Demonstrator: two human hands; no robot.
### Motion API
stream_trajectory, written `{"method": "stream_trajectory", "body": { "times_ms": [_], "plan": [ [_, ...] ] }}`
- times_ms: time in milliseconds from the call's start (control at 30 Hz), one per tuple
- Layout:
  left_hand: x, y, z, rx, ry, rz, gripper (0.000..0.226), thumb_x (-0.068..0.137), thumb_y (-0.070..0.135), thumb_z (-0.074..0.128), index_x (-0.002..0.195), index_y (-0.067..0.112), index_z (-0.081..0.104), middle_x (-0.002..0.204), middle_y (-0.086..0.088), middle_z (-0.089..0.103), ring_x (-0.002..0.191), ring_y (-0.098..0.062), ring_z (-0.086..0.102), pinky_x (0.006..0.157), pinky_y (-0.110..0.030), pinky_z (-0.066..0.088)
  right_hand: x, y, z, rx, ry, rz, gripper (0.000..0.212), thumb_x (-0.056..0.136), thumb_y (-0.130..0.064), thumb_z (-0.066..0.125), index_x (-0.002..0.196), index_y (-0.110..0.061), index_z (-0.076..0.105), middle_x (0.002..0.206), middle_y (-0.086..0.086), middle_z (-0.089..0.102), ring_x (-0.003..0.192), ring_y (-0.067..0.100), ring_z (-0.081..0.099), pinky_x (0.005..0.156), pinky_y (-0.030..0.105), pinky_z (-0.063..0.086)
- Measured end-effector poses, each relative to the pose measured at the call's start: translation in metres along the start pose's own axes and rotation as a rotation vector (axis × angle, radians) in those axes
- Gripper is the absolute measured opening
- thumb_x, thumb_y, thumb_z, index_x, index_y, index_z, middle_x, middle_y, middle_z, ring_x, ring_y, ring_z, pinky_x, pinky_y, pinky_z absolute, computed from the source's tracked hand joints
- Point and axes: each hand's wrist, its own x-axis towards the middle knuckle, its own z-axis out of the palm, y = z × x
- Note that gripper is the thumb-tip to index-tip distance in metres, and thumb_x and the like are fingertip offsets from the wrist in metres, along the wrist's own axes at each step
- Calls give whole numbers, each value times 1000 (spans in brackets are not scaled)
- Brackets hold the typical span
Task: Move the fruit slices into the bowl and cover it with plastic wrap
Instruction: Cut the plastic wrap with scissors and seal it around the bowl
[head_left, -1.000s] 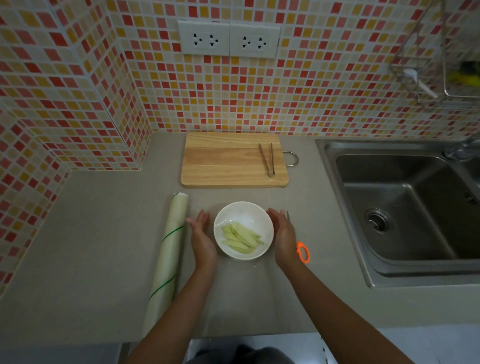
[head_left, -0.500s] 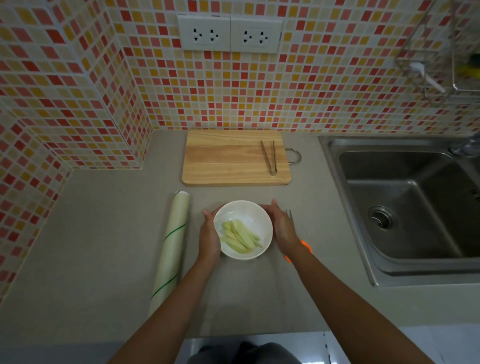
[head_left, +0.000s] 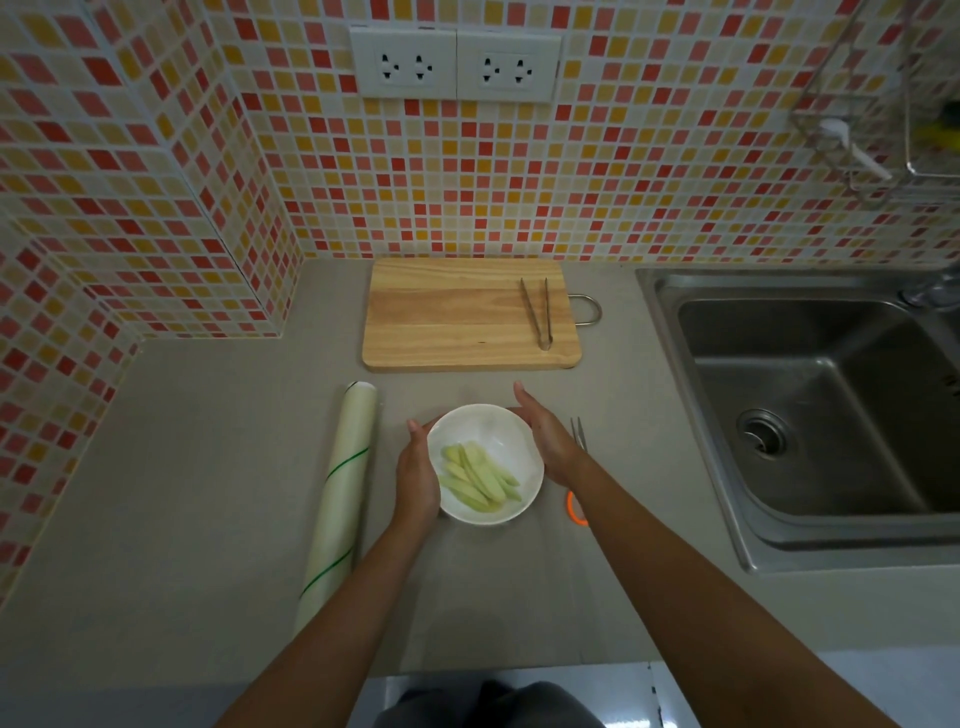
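Left hand (head_left: 417, 475): bare, no ring, no glove, no watch at the wrist.
Right hand (head_left: 549, 440): bare, no ring or glove, wrist unadorned too.
Forearms: both uncovered along their whole visible length; no sleeve edge shows.
Clothing: a patch of dark grey fabric (head_left: 493, 706) at the bottom edge, between the arms; which garment cannot be told.

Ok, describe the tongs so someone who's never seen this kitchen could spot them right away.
Start at the wooden cutting board against the tiled wall, left of the steel sink. The tongs lie on its right end, beside the board's metal loop handle. They are thin, bare metal and the only thing on the board; the scissors have an orange handle.
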Motion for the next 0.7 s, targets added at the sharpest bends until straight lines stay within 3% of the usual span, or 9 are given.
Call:
{"method": "stream_trajectory", "body": {
  "times_ms": [133, 200, 300, 367, 500, 600, 700],
  "plan": [
    [-4, 2, 1, -31, 34, 22, 58, 102, 46, 20, 114, 16, 67, 112, -11, 70, 102, -23, 65, 92, -34, 50, -3, -3, 6, -77, 76, -23, 73, 96, -59, 24, 106, -1, 67, 96, 15, 66, 89, 25, 65, 83, 34, 50],
    [-6, 1, 0, -55, 70, 40, 56, 103, 45, 21, 113, 16, 67, 112, -10, 70, 100, -22, 65, 87, -32, 50, 1, -3, 10, -50, 208, -107, 70, 99, -54, 23, 114, 0, 66, 105, 16, 67, 90, 20, 65, 84, 30, 49],
    [-15, -2, 1, -163, 183, 46, 52, 103, 41, 24, 118, 12, 65, 118, -11, 67, 109, -24, 63, 93, -32, 48, -1, 3, 7, 91, 351, -227, 68, 100, -51, 16, 131, -5, 55, 126, 17, 61, 109, 23, 59, 97, 33, 44],
    [-23, -5, 4, -211, 246, 69, 52, 104, 38, 23, 123, 9, 61, 121, -11, 65, 113, -24, 60, 99, -34, 46, -9, 16, 9, 169, 309, -232, 69, 98, -55, 13, 136, -10, 50, 135, 12, 56, 121, 21, 54, 107, 35, 38],
    [-42, -9, 16, -272, 324, 165, 45, 105, 30, 20, 124, 11, 57, 120, -8, 61, 112, -20, 57, 98, -31, 43, -17, 38, 22, 191, 246, -175, 70, 94, -61, 13, 140, -19, 45, 146, 0, 46, 131, 15, 46, 116, 40, 30],
    [-49, -17, 16, -260, 331, 181, 40, 105, 30, 23, 121, 14, 57, 122, -7, 60, 113, -20, 56, 100, -32, 43, -18, 30, 23, 168, 228, -170, 71, 96, -59, 10, 144, -18, 40, 148, 2, 44, 134, 19, 43, 117, 44, 28],
    [-46, -22, 6, -140, 391, 185, 44, 104, 30, 28, 127, 6, 57, 132, -13, 58, 123, -26, 54, 108, -40, 41, -20, 24, 18, 228, 237, -204, 70, 97, -56, 9, 145, -14, 37, 148, 7, 43, 135, 19, 42, 117, 42, 28]
  ]
}}
